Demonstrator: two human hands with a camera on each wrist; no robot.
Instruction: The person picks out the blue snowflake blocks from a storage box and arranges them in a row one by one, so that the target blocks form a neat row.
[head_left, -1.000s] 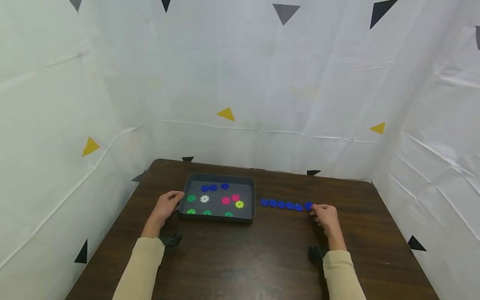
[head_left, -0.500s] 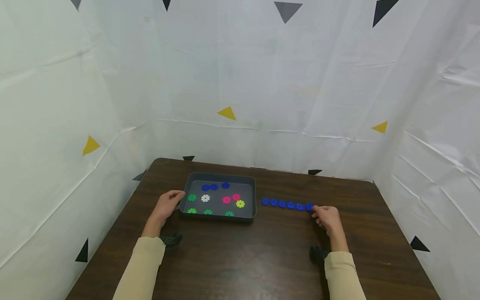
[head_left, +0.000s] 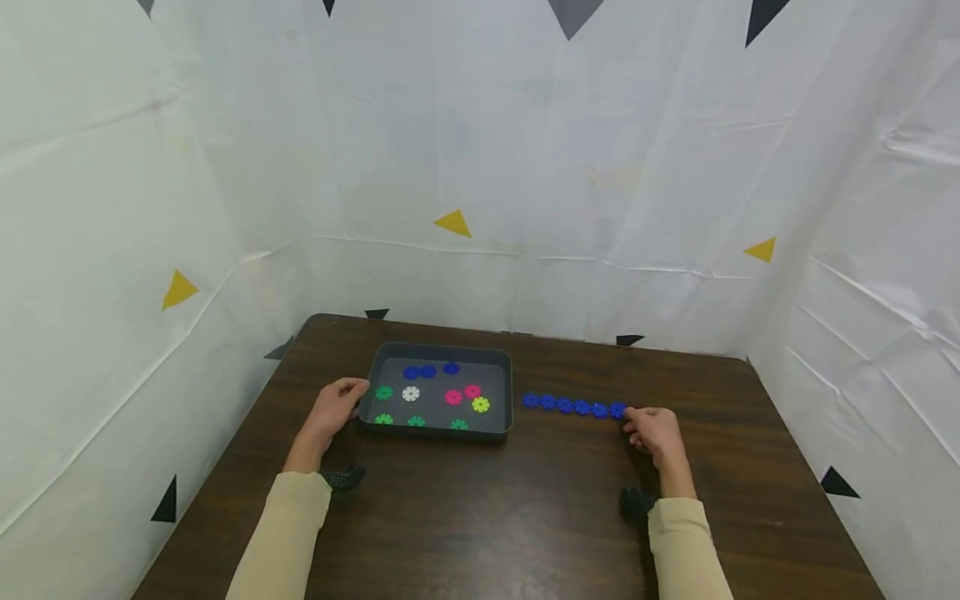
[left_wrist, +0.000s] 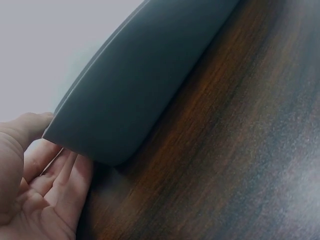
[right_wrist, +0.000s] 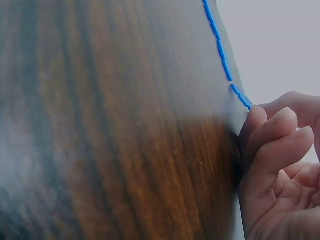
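A dark grey tray (head_left: pixel 435 432) lies on the brown table, and my left hand (head_left: pixel 333 408) grips its left end. In the left wrist view the thumb sits on the tray's rim (left_wrist: pixel 75 92), the fingers against the wall below. Right of the tray runs a row of several blue notched flower discs (head_left: pixel 566 404). My right hand (head_left: pixel 652 432) pinches the blue flower disc (head_left: pixel 617 410) at the row's right end between thumb and forefinger. In the right wrist view that disc (right_wrist: pixel 241 96) tilts up a little, close to the end of the row (right_wrist: pixel 222 55).
Inside the tray lie blue flower discs (head_left: pixel 428 372), a white one (head_left: pixel 410 393), pink ones (head_left: pixel 453 397), a yellow one (head_left: pixel 481 404) and several green ones (head_left: pixel 384 392). White sheeting (head_left: pixel 525 167) with coloured triangles encloses the table (head_left: pixel 480 517) at the back and sides.
The disc in my right hand has come down slightly into line with the row's right end. My left hand and the tray have stayed in place.
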